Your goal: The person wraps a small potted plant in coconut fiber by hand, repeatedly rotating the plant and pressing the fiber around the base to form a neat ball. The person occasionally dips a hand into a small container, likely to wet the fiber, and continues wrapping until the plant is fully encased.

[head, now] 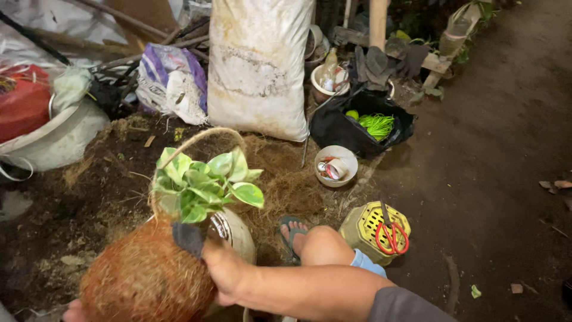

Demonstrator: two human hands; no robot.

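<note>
A round ball of brown coconut fibre (146, 277) fills the lower left, with a green-and-cream leafy plant (202, 185) growing out of its top. My right hand (223, 268) presses on the ball's right side, just below a dark cloth patch (189, 237). My left hand (74, 310) shows only as a sliver under the ball's lower left, supporting it. A rope loop (199, 138) arches over the plant. A pale round pot (238, 235) sits behind my right hand.
Loose soil and fibre (95, 179) cover the ground. A big white sack (259, 65), a black bag with green strands (369, 125), a white bowl (336, 167), and a yellow basket with red scissors (390, 235) stand around. My sandalled foot (293, 235) and knee are near.
</note>
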